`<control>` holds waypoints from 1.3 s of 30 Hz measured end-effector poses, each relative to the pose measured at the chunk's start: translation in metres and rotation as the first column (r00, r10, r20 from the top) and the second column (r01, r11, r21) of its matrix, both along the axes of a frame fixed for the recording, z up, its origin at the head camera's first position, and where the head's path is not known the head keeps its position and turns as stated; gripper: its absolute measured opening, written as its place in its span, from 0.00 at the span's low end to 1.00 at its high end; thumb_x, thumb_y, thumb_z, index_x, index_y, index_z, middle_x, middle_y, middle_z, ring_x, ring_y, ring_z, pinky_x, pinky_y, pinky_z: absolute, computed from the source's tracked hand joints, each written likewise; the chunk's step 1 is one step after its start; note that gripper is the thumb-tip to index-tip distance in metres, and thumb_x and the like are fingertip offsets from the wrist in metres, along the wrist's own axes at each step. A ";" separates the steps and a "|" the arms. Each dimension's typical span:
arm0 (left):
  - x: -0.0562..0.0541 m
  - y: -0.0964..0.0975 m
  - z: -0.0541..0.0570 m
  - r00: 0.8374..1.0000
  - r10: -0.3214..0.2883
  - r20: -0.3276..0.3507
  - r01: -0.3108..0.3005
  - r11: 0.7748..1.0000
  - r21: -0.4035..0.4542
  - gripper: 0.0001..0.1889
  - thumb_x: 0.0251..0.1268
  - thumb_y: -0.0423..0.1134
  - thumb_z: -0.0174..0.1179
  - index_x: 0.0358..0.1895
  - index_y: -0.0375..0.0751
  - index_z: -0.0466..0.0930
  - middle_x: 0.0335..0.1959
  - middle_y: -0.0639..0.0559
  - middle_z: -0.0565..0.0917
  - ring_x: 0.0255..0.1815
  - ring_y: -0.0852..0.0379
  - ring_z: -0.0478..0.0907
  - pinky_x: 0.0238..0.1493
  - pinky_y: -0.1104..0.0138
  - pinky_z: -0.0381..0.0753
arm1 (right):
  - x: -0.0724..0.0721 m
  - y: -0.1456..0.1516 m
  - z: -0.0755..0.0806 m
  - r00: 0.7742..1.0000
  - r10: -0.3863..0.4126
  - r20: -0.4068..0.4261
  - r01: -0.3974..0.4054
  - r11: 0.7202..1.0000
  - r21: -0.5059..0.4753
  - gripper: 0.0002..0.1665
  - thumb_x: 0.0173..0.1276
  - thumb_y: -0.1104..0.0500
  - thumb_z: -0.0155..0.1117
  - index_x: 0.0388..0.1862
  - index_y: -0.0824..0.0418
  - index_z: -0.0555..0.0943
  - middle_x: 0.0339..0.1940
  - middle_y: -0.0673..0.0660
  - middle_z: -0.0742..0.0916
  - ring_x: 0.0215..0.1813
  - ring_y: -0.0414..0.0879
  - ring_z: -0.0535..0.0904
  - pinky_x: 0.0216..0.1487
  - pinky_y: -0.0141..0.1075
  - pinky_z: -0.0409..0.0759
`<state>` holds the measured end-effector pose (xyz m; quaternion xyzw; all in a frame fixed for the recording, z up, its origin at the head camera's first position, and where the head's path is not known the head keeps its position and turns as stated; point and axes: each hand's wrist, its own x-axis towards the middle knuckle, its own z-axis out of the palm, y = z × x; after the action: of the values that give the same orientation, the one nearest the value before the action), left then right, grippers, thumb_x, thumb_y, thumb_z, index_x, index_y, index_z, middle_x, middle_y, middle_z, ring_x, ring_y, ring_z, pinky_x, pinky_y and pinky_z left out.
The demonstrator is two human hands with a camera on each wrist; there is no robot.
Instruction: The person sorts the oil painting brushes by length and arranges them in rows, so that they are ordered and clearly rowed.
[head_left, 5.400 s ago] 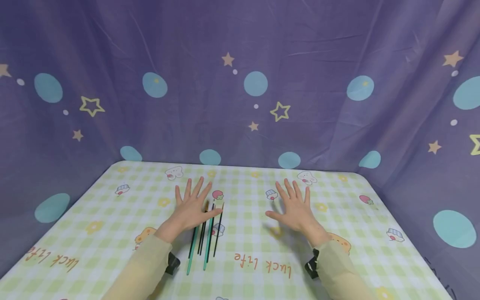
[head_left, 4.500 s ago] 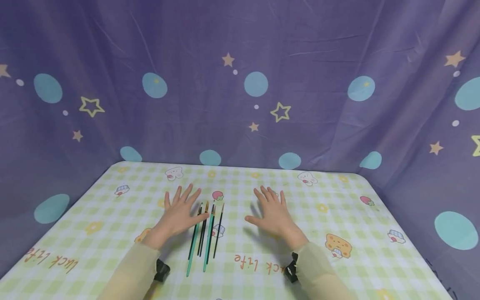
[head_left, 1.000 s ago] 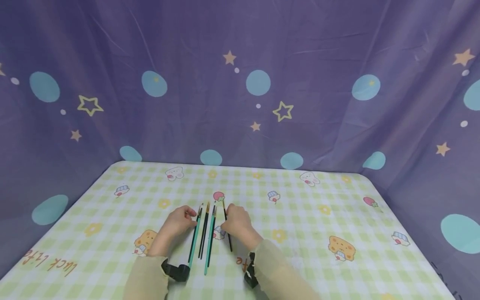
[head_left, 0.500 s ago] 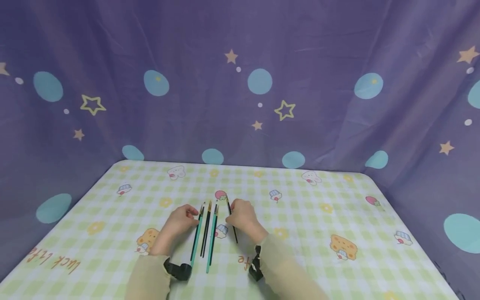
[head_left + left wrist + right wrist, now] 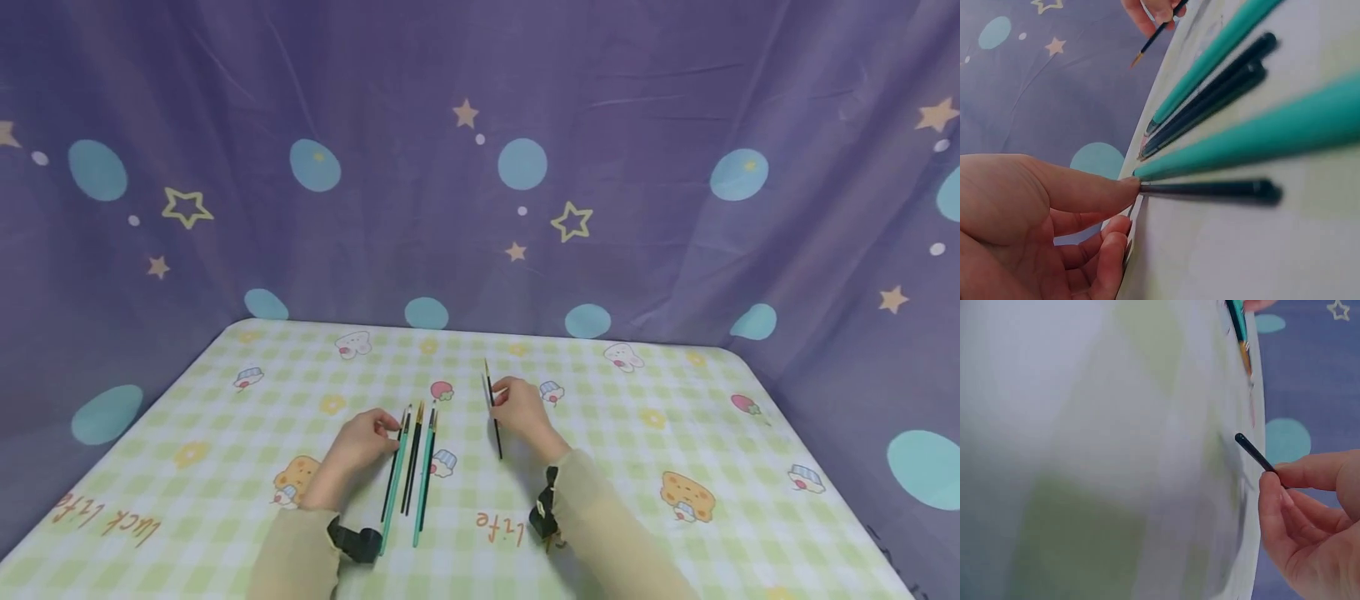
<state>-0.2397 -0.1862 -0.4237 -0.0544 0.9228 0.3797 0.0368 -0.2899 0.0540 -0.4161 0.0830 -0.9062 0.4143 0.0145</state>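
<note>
Several slim paintbrushes, teal and black, lie side by side on the checked tablecloth; one teal paintbrush (image 5: 429, 467) is at the group's right side. My left hand (image 5: 360, 446) rests at the group's left edge with loosely bent fingers. In the left wrist view its thumb (image 5: 1094, 190) reaches the end of a black paintbrush (image 5: 1210, 190), apart from the other fingertips. My right hand (image 5: 521, 408) pinches a separate thin black paintbrush (image 5: 495, 421) between thumb and fingers, bristles pointing away. The right wrist view shows its dark handle end (image 5: 1254, 452) sticking out of the pinch.
The table wears a green-and-white checked cloth (image 5: 600, 433) with printed cartoons and lettering. A purple curtain (image 5: 390, 208) with stars and blue ovals hangs behind and around it. A black wrist strap (image 5: 543, 508) shows at the right sleeve, another strap (image 5: 356, 542) at the left.
Both hands earlier hovered spread over the cloth, then came to the paintbrushes. My right hand has taken the rightmost black paintbrush and moved it right and away. The left hand has stayed beside the group lately.
</note>
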 end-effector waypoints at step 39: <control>0.003 0.007 0.001 0.999 0.044 0.006 -0.044 0.991 0.123 0.13 0.46 0.26 0.59 0.39 0.30 0.76 0.24 0.46 0.75 0.19 0.58 0.73 0.22 0.69 0.78 | -0.045 0.034 -0.009 0.988 -0.149 0.037 0.148 0.988 0.039 0.21 0.48 0.68 0.63 0.46 0.69 0.79 0.28 0.56 0.85 0.17 0.37 0.77 0.25 0.28 0.76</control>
<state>-0.2368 -0.1793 -0.4225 -0.0731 0.8961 0.4365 0.0334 -0.3351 0.0875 -0.4247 0.0073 -0.9173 0.3973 0.0260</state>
